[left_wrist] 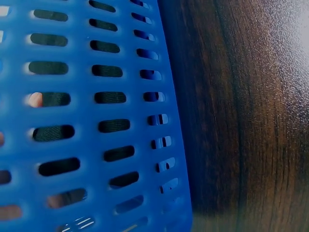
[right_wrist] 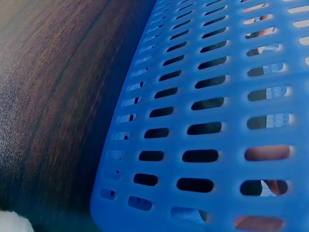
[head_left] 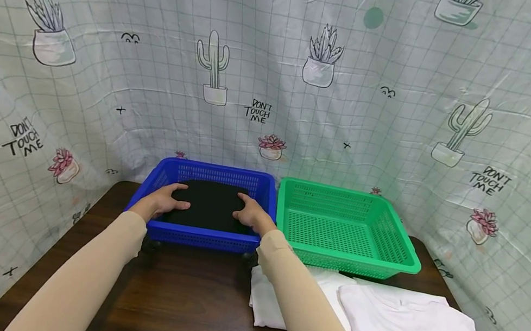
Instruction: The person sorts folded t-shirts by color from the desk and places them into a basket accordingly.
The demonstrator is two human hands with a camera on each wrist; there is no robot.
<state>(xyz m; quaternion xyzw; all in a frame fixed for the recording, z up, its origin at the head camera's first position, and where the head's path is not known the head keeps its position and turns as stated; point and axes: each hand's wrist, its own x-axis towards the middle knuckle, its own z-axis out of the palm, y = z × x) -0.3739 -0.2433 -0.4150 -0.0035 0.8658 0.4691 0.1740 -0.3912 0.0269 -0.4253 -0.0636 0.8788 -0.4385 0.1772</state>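
Observation:
A folded black cloth lies inside the blue basket. My left hand reaches over the basket's left side and rests on the cloth's left edge, thumb and forefinger extended and spread apart. At the opposite edge, my right hand touches the cloth in much the same way, its thumb and forefinger apart. Through the slots of the basket wall, the left wrist view shows dark, finely ribbed fabric and a fingertip. In the right wrist view the slotted wall hides most of the right hand.
To the right stands a green basket with nothing in it. White folded garments lie in front of it on the dark wooden table, partly under my right forearm. A printed curtain hangs behind the baskets.

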